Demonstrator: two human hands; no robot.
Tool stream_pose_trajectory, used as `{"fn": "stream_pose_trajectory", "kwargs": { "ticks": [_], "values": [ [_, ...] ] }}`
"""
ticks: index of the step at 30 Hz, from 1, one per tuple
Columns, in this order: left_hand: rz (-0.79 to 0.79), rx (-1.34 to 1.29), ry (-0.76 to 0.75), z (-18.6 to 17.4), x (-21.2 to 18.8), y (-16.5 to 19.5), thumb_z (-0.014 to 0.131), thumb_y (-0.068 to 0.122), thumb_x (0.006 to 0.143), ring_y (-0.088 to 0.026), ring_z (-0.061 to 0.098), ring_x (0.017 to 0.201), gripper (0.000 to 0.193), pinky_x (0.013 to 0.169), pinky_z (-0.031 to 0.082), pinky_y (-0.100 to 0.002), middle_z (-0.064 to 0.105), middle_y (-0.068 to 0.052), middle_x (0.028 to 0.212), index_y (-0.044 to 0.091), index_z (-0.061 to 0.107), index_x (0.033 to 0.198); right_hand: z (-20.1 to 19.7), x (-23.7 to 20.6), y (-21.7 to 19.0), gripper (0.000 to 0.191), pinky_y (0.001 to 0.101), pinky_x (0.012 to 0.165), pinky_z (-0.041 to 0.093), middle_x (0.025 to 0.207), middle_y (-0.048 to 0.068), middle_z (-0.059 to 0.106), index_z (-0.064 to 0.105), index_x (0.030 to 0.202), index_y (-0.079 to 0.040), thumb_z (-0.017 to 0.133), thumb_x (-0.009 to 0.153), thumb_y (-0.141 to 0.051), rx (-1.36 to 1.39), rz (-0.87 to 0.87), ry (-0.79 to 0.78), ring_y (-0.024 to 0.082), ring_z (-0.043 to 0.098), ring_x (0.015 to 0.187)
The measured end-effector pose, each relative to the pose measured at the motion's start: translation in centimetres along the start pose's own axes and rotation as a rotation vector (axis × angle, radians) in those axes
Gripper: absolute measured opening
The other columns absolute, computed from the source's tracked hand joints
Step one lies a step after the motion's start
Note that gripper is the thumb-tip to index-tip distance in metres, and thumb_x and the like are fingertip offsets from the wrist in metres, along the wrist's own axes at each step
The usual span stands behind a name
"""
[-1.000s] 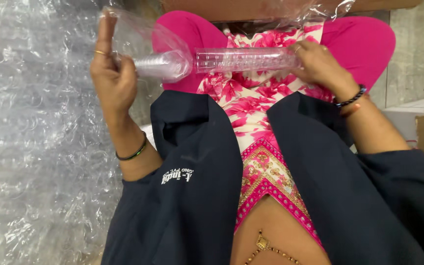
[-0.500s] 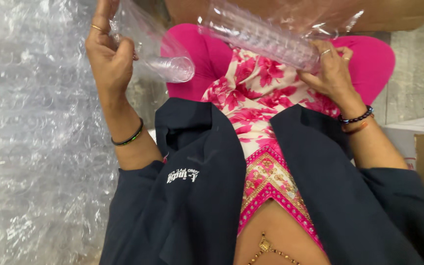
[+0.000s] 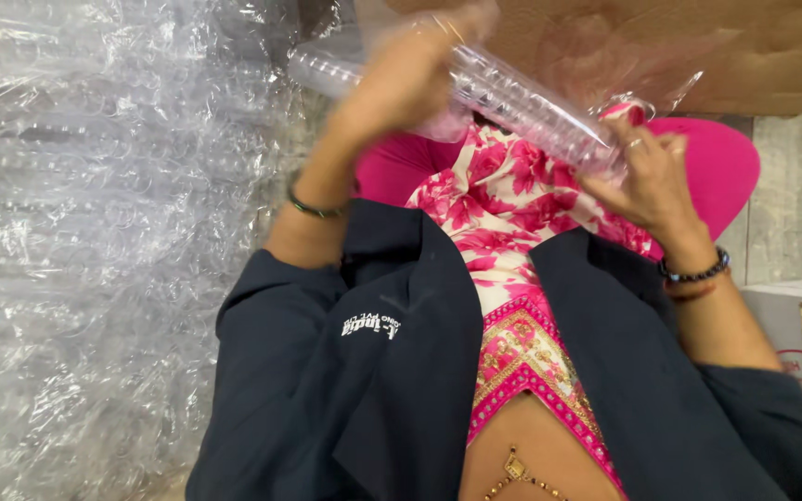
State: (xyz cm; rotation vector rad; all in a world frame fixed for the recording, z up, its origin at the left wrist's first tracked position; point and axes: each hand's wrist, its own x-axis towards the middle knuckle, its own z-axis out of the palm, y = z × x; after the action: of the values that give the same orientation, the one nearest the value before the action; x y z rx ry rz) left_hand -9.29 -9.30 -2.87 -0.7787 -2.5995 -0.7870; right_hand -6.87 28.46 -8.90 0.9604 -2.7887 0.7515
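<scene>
left hand (image 3: 410, 79) fingers gripping cup stack (image 3: 512, 102) (clear, nested, bagged) | right hand (image 3: 647, 181) fingers pinching its lower end

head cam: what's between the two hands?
A clear stack of nested plastic cups in a thin plastic sleeve spans the gap in the head view: the blurred left hand grips its upper end, the right hand its lower end.

Bright, even light fills the view with soft shadows only, white glare speckles the plastic wrap (image 3: 95, 232) on the left, the left hand (image 3: 410, 79) is smeared by motion blur, the right hand (image 3: 647, 181) is slightly soft, and the dark jacket (image 3: 345, 371) stays sharp.
</scene>
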Motion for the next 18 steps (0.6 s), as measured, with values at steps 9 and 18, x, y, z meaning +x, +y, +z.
{"fn": "stream_pose_trajectory", "kwargs": {
  "ticks": [9,18],
  "values": [
    [0.068,-0.145,-0.411,7.8,-0.2,14.4,0.06,0.001,0.08,-0.038,0.072,0.079,0.077,0.06,0.056,-0.046,0.062,-0.017,0.143,0.014,0.04,0.153,2.7,-3.4,-1.8,0.05,0.0295,0.081,0.058,0.108,0.009,0.066,0.051,0.131,-0.003,0.078,0.09,-0.015,1.019,0.523,-0.017,0.016,0.068,0.096],
    [0.25,-0.469,-0.37,16.5,0.1,16.4,0.057,0.002,0.085,-0.038,0.067,0.115,0.07,0.092,0.057,-0.044,0.056,-0.019,0.148,0.007,0.041,0.153,3.0,-7.5,0.5,0.052,0.0517,0.093,0.053,0.118,0.023,0.067,0.062,0.124,0.002,0.078,0.079,-0.017,-0.059,0.173,0.268,0.046,0.065,0.108]
  ]
}}
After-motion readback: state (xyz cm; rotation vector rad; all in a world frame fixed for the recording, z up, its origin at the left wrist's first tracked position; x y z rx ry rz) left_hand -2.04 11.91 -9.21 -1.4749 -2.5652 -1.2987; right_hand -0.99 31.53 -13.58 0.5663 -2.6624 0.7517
